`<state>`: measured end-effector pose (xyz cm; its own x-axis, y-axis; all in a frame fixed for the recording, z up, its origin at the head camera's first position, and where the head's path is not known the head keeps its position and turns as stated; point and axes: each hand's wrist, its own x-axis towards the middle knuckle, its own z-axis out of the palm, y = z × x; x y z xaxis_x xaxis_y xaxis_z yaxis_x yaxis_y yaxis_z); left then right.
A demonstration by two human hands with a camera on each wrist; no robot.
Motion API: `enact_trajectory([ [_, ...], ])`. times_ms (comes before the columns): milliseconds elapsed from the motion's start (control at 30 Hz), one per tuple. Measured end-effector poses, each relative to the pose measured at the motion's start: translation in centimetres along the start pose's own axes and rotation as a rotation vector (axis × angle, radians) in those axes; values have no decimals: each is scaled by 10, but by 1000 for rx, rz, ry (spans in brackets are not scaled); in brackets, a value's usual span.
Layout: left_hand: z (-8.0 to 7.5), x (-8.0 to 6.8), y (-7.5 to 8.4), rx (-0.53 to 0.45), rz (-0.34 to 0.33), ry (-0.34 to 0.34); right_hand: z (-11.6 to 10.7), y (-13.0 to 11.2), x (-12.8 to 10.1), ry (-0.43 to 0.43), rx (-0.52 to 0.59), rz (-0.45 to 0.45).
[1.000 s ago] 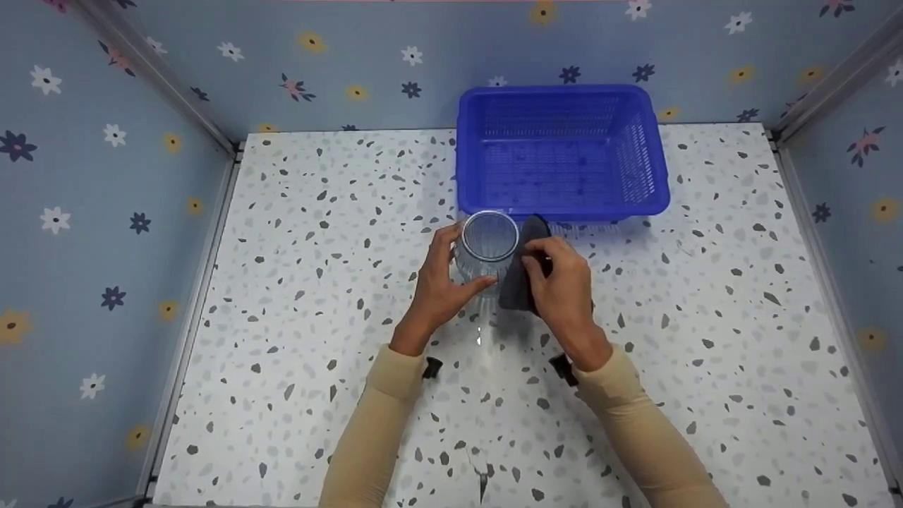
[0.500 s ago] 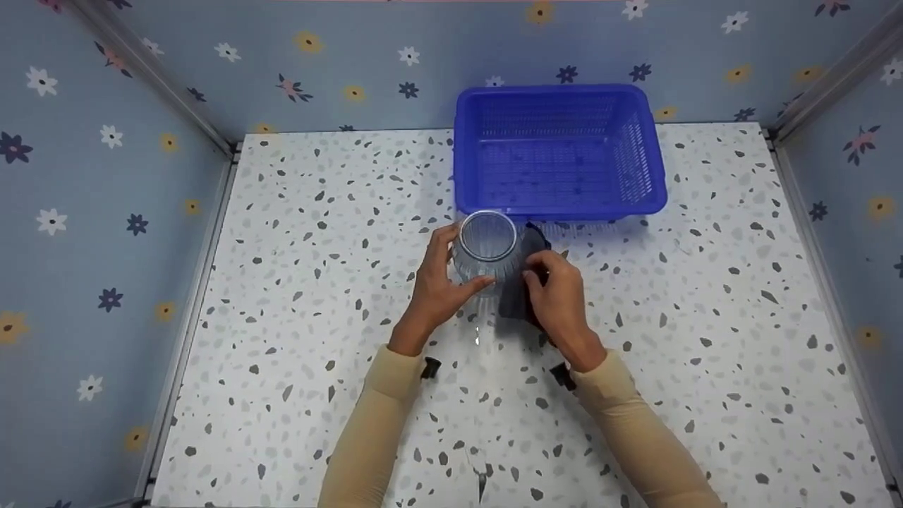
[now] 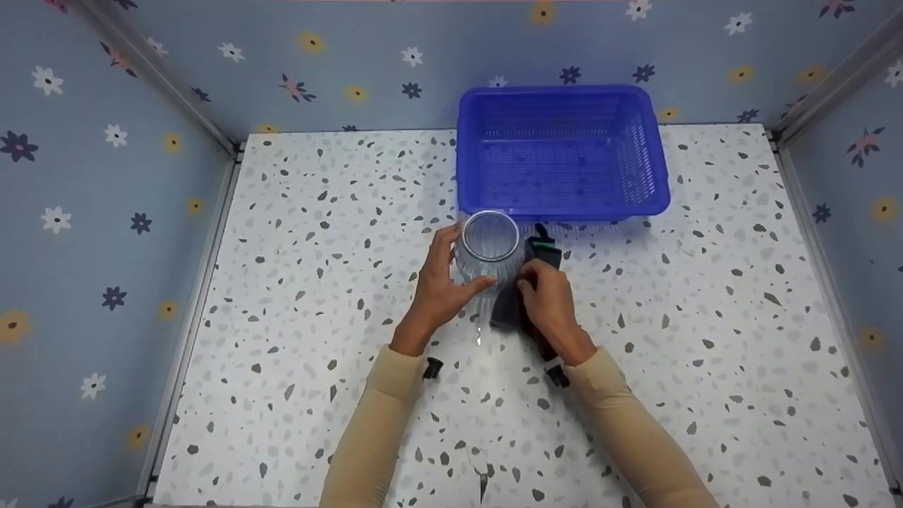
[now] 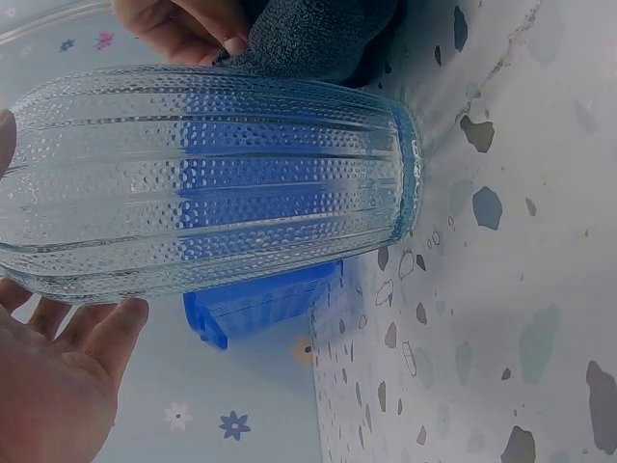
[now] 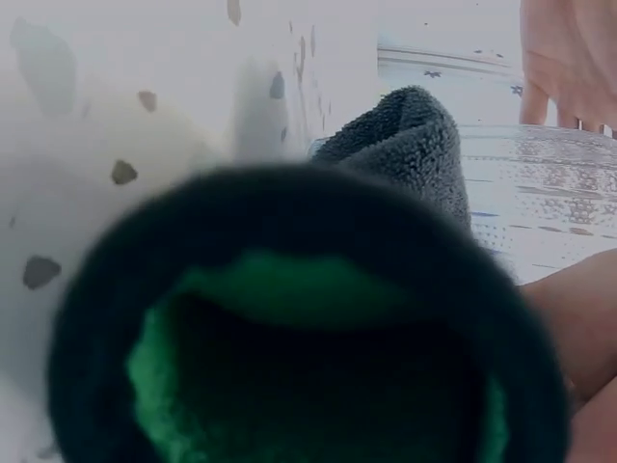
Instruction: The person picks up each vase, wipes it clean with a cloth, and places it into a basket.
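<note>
A tall clear glass jar [image 3: 487,271] with ribs and raised dots stands upright on the table, its round mouth facing the head camera. My left hand [image 3: 437,289] holds its upper part, thumb in front and fingers round the left side. On the other side, my right hand [image 3: 554,300] grips a dark grey terry cloth [image 3: 509,307] close along the jar's right wall. In the left wrist view the cloth [image 4: 318,34] lies right beside the glass. A rolled part of the cloth [image 5: 308,212], green inside, fills much of the right wrist view.
A blue perforated plastic basket [image 3: 564,215] stands just behind the jar, against the back wall. Flowered panels [image 3: 395,63] enclose the speckled white table [image 3: 317,233] at the back and both sides.
The right hand has slid the cloth toward the person and slightly left along the jar. The cloth's far end has folded, showing green. The left hand and jar stay in place.
</note>
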<state>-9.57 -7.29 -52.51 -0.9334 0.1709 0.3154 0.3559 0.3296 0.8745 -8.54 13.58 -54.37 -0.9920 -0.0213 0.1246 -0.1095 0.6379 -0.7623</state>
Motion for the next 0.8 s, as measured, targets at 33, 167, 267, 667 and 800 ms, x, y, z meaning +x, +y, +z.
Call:
enact_trajectory([
  [33,0,0,0,1,2,2,-1,0,0,-1,6,-5],
  [167,0,0,-1,-7,-2,-1,-6,-6,-2,16,24,-23],
  [267,0,0,0,-7,-6,-3,-14,-13,-3,49,43,-36],
  [667,0,1,1,-21,-10,-1,-44,-56,0,176,128,-130],
  [800,0,0,2,-24,-21,0,-46,-65,2,196,102,-170],
])
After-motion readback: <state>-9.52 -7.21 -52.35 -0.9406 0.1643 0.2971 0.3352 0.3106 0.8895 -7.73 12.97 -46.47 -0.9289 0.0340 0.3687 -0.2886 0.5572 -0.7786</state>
